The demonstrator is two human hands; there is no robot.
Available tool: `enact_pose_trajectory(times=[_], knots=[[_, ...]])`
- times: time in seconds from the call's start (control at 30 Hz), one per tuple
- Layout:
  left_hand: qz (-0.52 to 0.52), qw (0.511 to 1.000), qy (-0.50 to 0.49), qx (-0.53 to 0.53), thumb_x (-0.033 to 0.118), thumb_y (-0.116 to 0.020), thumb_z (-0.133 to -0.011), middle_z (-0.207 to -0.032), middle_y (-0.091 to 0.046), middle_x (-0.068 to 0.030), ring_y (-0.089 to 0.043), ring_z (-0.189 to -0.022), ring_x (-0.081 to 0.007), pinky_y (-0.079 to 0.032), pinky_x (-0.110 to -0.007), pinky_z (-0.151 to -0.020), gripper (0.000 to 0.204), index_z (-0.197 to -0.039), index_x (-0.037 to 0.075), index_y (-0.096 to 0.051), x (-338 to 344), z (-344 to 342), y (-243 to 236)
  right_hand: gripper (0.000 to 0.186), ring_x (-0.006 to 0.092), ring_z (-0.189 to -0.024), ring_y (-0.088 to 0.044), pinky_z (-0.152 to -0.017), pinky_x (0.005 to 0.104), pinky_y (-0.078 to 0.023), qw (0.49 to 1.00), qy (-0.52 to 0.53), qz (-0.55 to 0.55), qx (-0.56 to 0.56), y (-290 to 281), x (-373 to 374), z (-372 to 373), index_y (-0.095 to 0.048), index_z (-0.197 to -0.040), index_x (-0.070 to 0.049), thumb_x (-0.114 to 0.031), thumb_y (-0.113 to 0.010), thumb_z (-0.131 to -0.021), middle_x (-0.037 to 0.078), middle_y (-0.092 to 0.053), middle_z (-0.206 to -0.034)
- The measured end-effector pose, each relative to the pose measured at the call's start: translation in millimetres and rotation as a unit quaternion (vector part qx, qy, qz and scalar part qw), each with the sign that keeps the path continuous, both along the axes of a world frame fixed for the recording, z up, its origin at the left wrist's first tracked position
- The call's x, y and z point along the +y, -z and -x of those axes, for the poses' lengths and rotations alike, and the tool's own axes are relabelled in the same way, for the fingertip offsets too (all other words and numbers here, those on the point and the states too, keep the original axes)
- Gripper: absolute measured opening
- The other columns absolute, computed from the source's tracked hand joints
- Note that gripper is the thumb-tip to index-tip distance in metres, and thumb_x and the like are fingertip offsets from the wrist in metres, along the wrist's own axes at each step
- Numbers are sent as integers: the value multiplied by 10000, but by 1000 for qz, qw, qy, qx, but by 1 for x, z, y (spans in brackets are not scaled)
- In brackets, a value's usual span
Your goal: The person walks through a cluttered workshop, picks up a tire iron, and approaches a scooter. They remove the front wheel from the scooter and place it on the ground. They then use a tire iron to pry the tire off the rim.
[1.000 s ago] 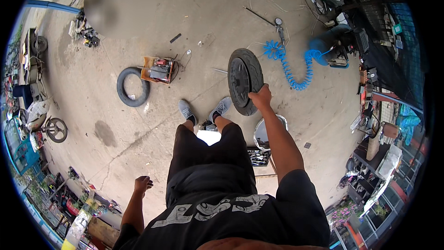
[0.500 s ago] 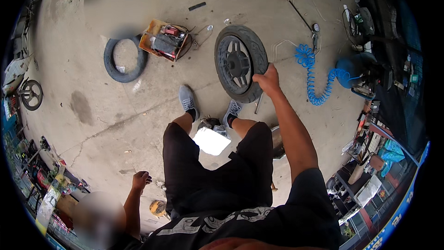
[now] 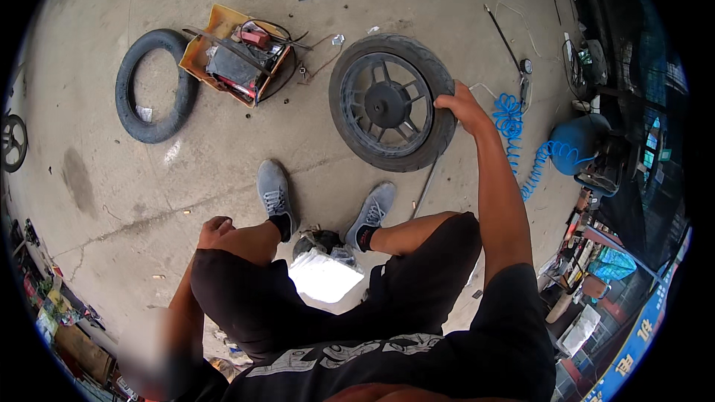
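We see even, soft daylight on the concrete floor [image 3: 223,171], faint shadows, glare on a white sheet [image 3: 324,277]; fisheye bending, black corners, blur lower left.

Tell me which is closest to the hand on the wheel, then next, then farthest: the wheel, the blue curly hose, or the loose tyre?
From the right hand:
1. Wheel, gripped at its right edge.
2. Blue curly hose, just to the right.
3. Loose tyre, far left on the floor.
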State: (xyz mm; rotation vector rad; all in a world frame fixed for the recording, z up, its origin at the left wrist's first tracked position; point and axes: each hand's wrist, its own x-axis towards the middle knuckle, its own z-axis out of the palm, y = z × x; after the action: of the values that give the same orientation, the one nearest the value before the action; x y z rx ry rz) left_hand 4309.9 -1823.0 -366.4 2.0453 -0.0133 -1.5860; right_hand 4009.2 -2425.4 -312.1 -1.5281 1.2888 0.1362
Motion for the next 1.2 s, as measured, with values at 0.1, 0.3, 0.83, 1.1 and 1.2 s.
enact_pose_trajectory(times=[0.1,0.3,0.83,1.1,1.2], knots=[[72,995,17,63,277,-588,-1001,-961,-688,-120,-668,-881,-209,-537,-343,-825,401,-1222,-58,-591,-52,-10,31,731,258,-1057,-628,-933,386,-490,999,19,-33,-28,0,-14,-4,-557,-1266,93,-473,-735,-839,196,-654,-1162],[188,965,97,157,268,-586,-1008,-1062,-664,-108,-631,-995,-201,-507,-343,-918,426,-1278,-61,-555,-132,-5,16,749,276,-1036,-638,-900,392,-509,999,29,8,-38,18,-23,9,-588,-1227,132,-533,-678,-895,234,-649,-1174],[262,947,116,148,347,-575,-1018,-1025,-677,-91,-641,-929,-173,-514,-334,-899,473,-1292,-37,-554,-118,23,-16,756,409,-830,-689,-737,463,-533,929,-127,346,19,-16,55,0,-641,-852,127,-622,-719,-782,317,-666,-834],[262,950,-29,167,371,-574,-1007,-1004,-668,-124,-640,-892,-244,-515,-397,-868,509,-1288,-51,-535,-77,24,12,908,426,-970,-666,-829,452,-522,907,-228,354,14,-16,71,-8,-584,-1019,164,-716,-646,-804,353,-647,-973],[294,924,-75,231,423,-559,-997,-1000,-665,-151,-644,-905,-267,-518,-415,-856,568,-1293,-60,-522,-56,31,9,963,422,-1038,-645,-876,453,-508,909,-241,340,26,-17,71,-8,-552,-1085,169,-752,-613,-809,364,-630,-1056]])
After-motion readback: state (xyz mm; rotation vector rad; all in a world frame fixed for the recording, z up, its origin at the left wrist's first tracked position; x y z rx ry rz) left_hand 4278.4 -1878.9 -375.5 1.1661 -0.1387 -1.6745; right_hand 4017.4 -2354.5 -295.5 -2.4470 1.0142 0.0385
